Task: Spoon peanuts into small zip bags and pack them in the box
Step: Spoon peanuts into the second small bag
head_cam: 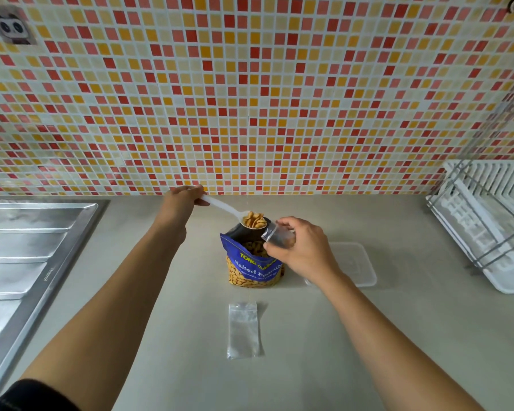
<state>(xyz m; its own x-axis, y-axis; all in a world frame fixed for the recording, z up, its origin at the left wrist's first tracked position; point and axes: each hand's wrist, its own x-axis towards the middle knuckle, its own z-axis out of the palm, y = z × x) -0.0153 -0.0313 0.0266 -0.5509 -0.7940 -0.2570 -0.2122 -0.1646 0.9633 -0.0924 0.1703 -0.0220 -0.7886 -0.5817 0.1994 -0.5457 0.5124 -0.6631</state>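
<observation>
Pinched between thumb and fingers, a small clear zip bag [275, 236] hangs from the right hand [301, 247] at the middle of the frame, its mouth turned up and to the left. The left hand [180, 204] is closed around the far end of a white plastic spoon [235, 213], whose bowl is heaped with peanuts [254, 220].

Nearest the bottom of the frame, a second, empty zip bag [244, 330] lies flat on the grey counter [398, 336], well apart from both hands. Above it stands the blue Salted Peanuts pouch [251, 262], open at the top, with nuts showing inside. To its right, partly behind the right wrist, lies a clear plastic box [358, 262], with no bags visible in it.

What matters now is the small gap at the centre: the spoon's long axis runs from upper left down to lower right, and its loaded bowl sits just beside the held bag's mouth, directly over the open pouch. By my reading the spoon needs only a short travel right and a tilt to pour; any nuts that slip should drop back into the pouch.

Further off, a steel sink drainboard [27, 262] fills the left edge, a white dish rack [487, 226] the right, and mosaic tiles [250, 84] cover the wall beyond.
</observation>
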